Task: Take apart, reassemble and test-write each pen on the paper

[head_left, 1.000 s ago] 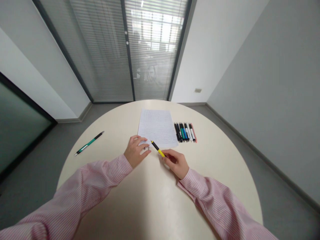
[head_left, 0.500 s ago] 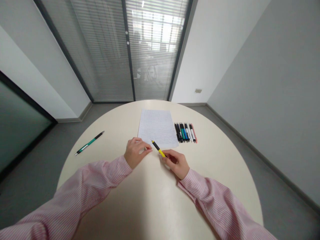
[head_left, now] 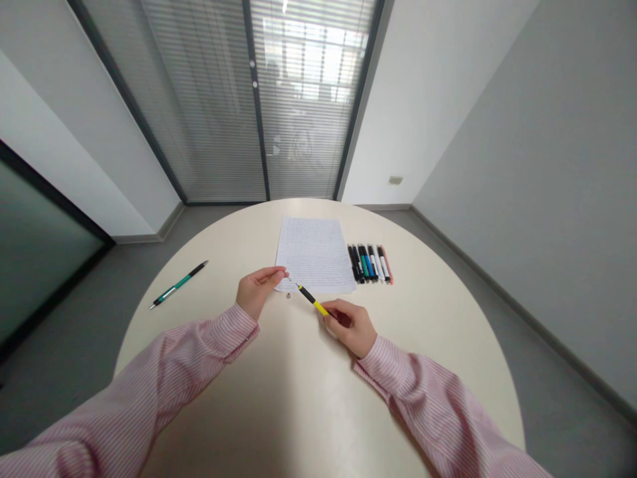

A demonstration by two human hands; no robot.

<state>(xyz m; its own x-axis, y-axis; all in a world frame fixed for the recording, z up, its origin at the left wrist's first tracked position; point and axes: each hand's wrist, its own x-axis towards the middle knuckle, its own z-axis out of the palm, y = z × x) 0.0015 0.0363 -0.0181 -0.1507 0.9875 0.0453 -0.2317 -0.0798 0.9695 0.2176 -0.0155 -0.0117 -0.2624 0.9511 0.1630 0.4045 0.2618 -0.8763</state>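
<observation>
My right hand (head_left: 351, 326) is closed around the rear of a yellow pen with a black grip (head_left: 313, 301), its front end pointing up and left. At that front end, a thin silvery piece (head_left: 291, 281) spans the short gap to my left hand (head_left: 259, 290). The thumb and forefinger of my left hand pinch its other end; it is too small to tell whether it is a spring or a refill. Just below, a small dark metallic bit (head_left: 288, 296) lies on the table near the paper's lower edge.
A sheet of lined paper (head_left: 314, 252) lies flat beyond my hands on the round cream table (head_left: 423, 345). Right of it, several pens and markers (head_left: 369, 264) lie in a row. A green and black pen (head_left: 178, 285) rests alone at the left.
My left hand has moved left and slightly away from me, its fingertips now at the thin piece before the pen. The pen's front end has dipped slightly left; my right hand has hardly moved.
</observation>
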